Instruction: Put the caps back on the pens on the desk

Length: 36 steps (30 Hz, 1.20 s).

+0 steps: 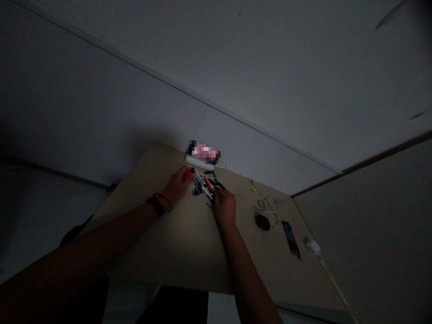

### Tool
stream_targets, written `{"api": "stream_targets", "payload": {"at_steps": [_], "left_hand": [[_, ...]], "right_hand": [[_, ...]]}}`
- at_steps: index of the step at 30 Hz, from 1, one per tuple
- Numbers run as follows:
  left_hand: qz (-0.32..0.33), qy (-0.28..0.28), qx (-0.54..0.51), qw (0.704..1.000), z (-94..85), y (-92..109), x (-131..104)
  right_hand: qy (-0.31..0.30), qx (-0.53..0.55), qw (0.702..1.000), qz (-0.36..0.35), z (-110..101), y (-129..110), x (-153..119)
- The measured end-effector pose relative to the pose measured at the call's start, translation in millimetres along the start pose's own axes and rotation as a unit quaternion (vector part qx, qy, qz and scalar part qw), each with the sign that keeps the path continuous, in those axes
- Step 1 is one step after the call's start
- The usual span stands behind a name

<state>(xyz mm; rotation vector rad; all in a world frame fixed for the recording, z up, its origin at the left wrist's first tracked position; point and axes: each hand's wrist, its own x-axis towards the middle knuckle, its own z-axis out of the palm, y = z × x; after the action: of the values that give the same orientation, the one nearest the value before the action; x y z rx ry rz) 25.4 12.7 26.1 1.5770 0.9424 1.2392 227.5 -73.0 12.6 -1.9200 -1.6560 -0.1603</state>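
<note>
My left hand point(178, 184) is closed around a red pen point(187, 174) with a dark end, at the left side of a loose pile of pens point(204, 183). White, red, blue and black pens lie crosswise in that pile on the table. Over the right edge of the pile, my right hand point(225, 204) has its fingers curled down among the pens. What those fingers grip is hidden in the dim light. A dark band and a red cord circle my left wrist.
Behind the pile, a blurred phone-like screen point(204, 152) leans on a white block point(199, 162) by the wall. To the right on the table point(175, 252) lie a coiled white cable point(272, 207), a black mouse point(262, 222), a pack of pens point(290, 239) and a white plug point(312, 246).
</note>
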Motion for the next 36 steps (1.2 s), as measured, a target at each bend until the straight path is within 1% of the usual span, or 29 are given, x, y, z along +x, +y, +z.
{"api": "stream_targets", "payload": {"at_steps": [4,11,14,19,22,24,27,30,32,34,36], "left_hand": [[0.007,-0.004,0.001,1.000,-0.3,0,0],[0.006,-0.005,-0.001,1.000,-0.7,2,0],[0.009,-0.008,-0.001,1.000,-0.5,2,0],[-0.003,-0.006,-0.006,1.000,-0.1,0,0],[-0.001,-0.003,-0.014,1.000,-0.7,0,1],[-0.001,0.006,-0.018,1.000,-1.6,0,2],[-0.007,0.019,-0.027,0.999,-3.3,2,3],[-0.005,0.021,-0.036,0.999,-4.9,4,3],[-0.007,0.020,-0.044,0.999,-5.9,5,3],[-0.015,0.019,-0.054,0.998,-6.4,4,4],[-0.024,0.023,-0.062,0.998,-6.1,2,5]], "right_hand": [[-0.013,0.002,1.000,0.020,-1,-1,1],[0.011,0.011,1.000,0.019,-2,-2,0],[0.003,0.011,1.000,0.029,-1,-2,2],[-0.046,0.007,0.996,0.074,1,0,11],[-0.061,-0.004,0.992,0.107,2,-1,17],[-0.076,-0.007,0.990,0.114,2,-3,23],[-0.117,-0.015,0.987,0.111,-1,-11,37],[-0.153,-0.031,0.982,0.111,-7,-24,58],[-0.169,-0.045,0.980,0.091,-13,-34,69],[-0.191,-0.051,0.978,0.060,-20,-42,74],[-0.226,-0.032,0.973,0.037,-29,-49,69]]}}
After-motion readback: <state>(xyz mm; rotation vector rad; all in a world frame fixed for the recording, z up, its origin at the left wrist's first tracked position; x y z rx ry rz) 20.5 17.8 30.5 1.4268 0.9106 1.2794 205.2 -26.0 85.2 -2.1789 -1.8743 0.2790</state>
